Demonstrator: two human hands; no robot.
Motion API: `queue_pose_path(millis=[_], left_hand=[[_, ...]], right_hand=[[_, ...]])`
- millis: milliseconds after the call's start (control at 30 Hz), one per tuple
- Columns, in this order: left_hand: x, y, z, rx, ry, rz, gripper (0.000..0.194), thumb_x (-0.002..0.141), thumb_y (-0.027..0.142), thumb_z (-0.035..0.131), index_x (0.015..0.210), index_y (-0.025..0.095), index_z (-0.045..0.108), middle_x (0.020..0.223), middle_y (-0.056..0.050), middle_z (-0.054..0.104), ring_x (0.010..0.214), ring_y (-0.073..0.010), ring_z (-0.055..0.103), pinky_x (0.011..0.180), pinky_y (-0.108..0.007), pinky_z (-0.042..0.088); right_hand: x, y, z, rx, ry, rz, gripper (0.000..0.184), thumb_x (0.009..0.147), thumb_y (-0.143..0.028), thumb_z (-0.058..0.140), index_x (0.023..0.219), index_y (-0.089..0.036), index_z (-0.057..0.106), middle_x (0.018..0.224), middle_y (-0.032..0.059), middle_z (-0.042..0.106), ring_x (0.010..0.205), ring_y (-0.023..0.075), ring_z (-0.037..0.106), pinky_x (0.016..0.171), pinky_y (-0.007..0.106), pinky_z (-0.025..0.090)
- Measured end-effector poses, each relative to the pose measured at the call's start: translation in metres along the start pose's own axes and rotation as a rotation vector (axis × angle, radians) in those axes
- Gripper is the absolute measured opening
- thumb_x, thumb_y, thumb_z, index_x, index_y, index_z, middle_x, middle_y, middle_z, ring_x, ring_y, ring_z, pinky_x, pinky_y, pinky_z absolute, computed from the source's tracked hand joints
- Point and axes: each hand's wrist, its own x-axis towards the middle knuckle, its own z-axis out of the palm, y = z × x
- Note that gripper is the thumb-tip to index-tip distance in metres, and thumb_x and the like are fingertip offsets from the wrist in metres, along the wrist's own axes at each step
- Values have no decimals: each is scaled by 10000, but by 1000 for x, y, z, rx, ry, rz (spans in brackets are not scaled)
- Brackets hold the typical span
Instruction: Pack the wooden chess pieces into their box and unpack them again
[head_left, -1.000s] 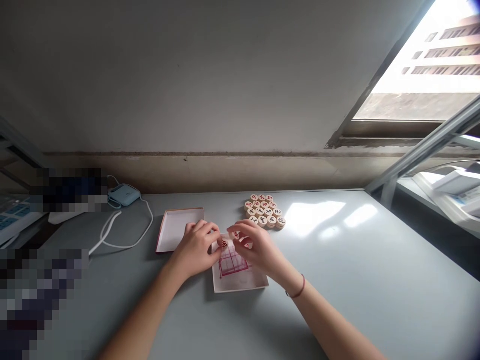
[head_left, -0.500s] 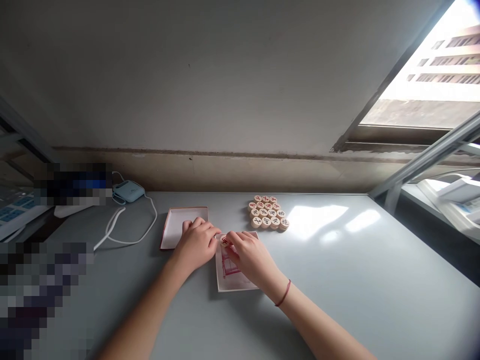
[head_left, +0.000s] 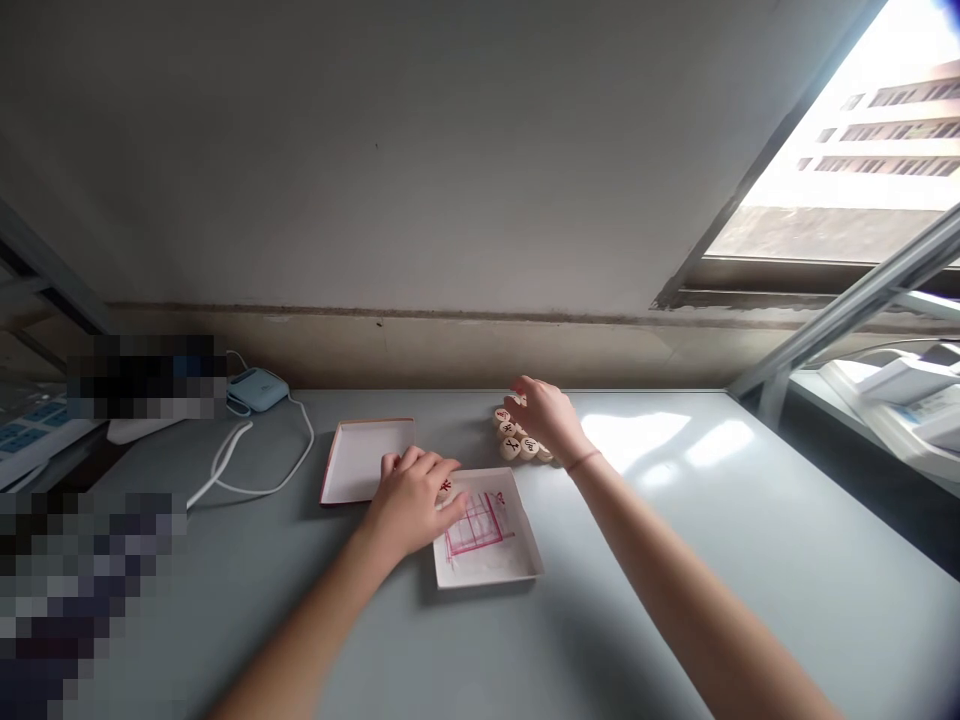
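Note:
My left hand rests at the upper left corner of a shallow white box with pink grid lines drawn inside. Its thumb and fingers are apart around a round xiangqi piece with a red character, which they partly cover. Farther back, my right hand is over the block of pale wooden xiangqi pieces. Its curled thumb and fingers close around a piece at the back of the block, mostly hidden by the hand. A red cord circles the right wrist.
An open box lid lies left of the white box. Farther left are a light blue device and a looped white cable. A wall borders the grey table at the back, and a metal bar slants at the right.
My right hand has left the box and moved back and right to the block of pieces. The red-marked piece stays in the box corner beside my left hand, whose thumb has spread.

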Motion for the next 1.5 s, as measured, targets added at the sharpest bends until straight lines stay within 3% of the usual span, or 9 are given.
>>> queue_pose_path(millis=[200,400,533,567,700,900,1067,1267,1500], left_hand=[[-2,1,6,43,-6,-31,240,816,213,555,1038,239,641,930,-23,698,911,-220,587,827,-408,327],[-3,0,6,51,8,-12,252,823,182,542,1049,236,639,958,-31,704,922,-226,593,821,-411,353],[-1,-2,4,37,114,1,425,831,378,617,1220,218,561,1110,-86,660,1018,-277,579,837,-424,416],[-1,-2,4,15,163,15,471,845,405,604,1270,219,522,1151,-97,639,1042,-281,575,850,-423,432],[0,-1,4,-175,304,116,444,934,377,495,1357,271,406,1206,-82,581,1039,-224,604,881,-359,491],[0,7,5,-287,260,145,202,892,173,501,1077,235,552,1040,-38,598,884,-160,640,793,-284,522],[-1,7,4,-172,183,149,91,791,124,563,813,212,557,851,4,638,759,-151,612,802,-326,459],[0,3,12,-22,89,167,81,797,172,630,744,218,589,946,2,678,930,-205,577,833,-380,371],[-2,2,3,25,20,64,248,799,271,601,1045,246,597,1132,-56,633,1067,-266,512,852,-421,374]], right_hand=[[49,-1,8,-107,-206,67,230,731,-212,651,942,-136,701,894,150,694,842,265,658,651,292,437],[59,-4,4,-88,-212,58,282,658,-137,703,940,-128,708,911,165,698,864,286,669,669,308,470],[27,-16,-11,77,-132,-33,299,802,-285,612,1083,-196,666,992,86,706,786,197,678,660,270,494],[13,-20,-13,259,-107,-98,298,809,-313,610,1078,-197,665,993,77,708,714,175,672,620,265,498],[-47,-34,-6,888,-337,-293,293,784,-397,655,997,-195,674,884,59,712,659,155,661,556,265,538],[-77,-22,16,1203,-342,-81,387,750,-475,699,960,-159,619,896,68,683,742,163,677,615,271,576],[-82,-5,16,1167,-235,21,389,743,-509,690,920,-172,611,860,49,651,682,148,641,590,290,570],[-92,-10,12,984,-228,-104,177,802,-337,611,922,-207,618,1020,53,616,828,164,628,665,277,552],[-102,-20,23,632,-104,-337,230,804,-127,531,1001,-222,604,954,49,602,758,151,596,674,294,529]])
